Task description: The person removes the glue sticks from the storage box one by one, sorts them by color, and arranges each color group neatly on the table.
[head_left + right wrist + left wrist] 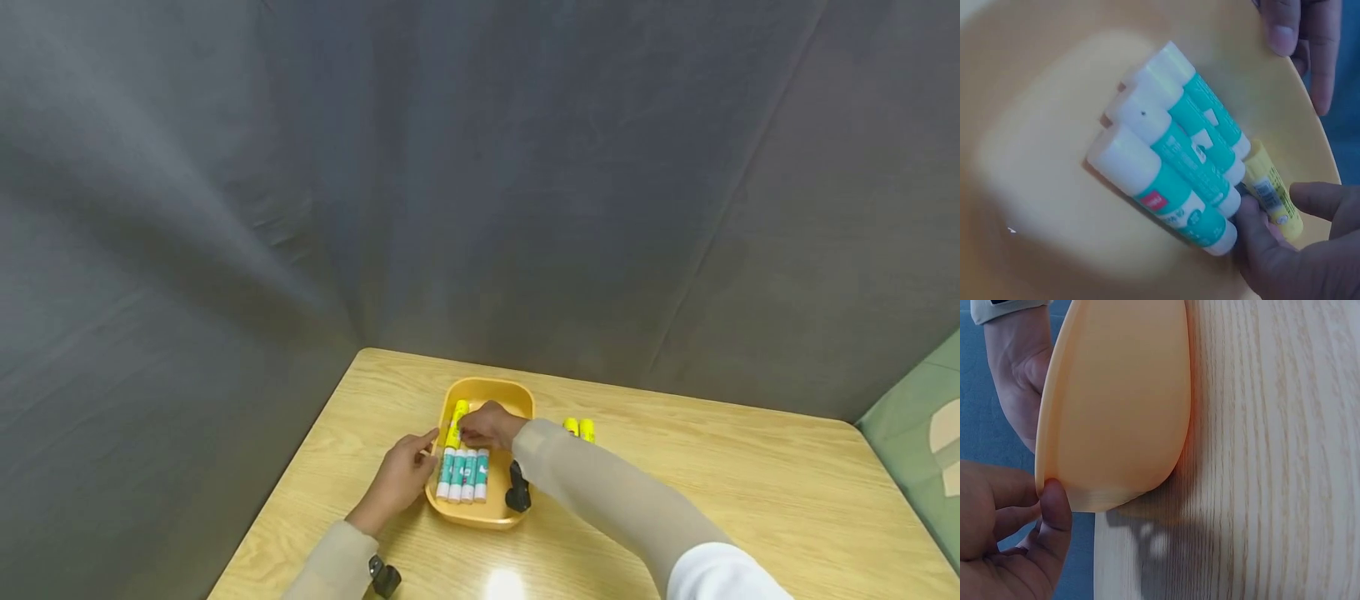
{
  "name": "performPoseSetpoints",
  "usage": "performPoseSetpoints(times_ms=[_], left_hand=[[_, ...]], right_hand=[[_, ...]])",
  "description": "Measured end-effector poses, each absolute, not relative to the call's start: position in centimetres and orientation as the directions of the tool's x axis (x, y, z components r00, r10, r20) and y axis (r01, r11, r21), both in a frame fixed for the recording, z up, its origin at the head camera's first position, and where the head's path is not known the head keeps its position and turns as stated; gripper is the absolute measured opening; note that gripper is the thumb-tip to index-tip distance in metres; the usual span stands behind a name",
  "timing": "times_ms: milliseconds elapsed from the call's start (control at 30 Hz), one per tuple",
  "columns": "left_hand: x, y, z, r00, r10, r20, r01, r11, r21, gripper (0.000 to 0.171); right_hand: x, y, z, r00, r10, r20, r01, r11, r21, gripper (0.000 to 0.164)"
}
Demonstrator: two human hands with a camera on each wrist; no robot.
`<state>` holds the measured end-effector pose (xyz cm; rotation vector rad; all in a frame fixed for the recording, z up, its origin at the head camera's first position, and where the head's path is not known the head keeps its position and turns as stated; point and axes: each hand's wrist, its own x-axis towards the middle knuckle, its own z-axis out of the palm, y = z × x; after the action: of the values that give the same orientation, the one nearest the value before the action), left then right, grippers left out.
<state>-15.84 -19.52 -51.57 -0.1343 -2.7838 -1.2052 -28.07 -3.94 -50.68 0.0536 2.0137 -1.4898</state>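
A yellow-orange tray rests on the wooden table. My left hand is at its left side, and in the left wrist view thumb and finger pinch the rim. Inside the tray, several white-and-teal glue sticks lie side by side in a row at the near left. Beyond their far ends lies a yellow glue stick along the tray's left wall. My right hand reaches into the tray and holds this yellow stick between thumb and fingers, close to the teal row.
Two more yellow glue sticks are on the table right of the tray, partly hidden by my right forearm. A grey curtain stands behind the table's far edge and along its left side. Green patterned fabric is at the far right.
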Motion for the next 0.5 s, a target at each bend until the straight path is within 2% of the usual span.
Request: performPoseSetpoints(times_ms=[233, 500], left_hand=[[-15.9, -18.8, -51.5, -0.991, 0.029, 0.128, 0.114, 0.677, 0.727, 0.046], [-16.1, -18.2, -51.4, -0.992, 0.02, 0.124, 0.105, 0.672, 0.733, 0.045]], right_hand=[[-27.8, -4.2, -50.9, -0.847, -0.227, -0.481, 0.37, 0.397, -0.84, 0.015], [-27.8, -4.2, -51.7, -0.867, -0.211, -0.452, 0.364, 0.351, -0.863, 0.016]])
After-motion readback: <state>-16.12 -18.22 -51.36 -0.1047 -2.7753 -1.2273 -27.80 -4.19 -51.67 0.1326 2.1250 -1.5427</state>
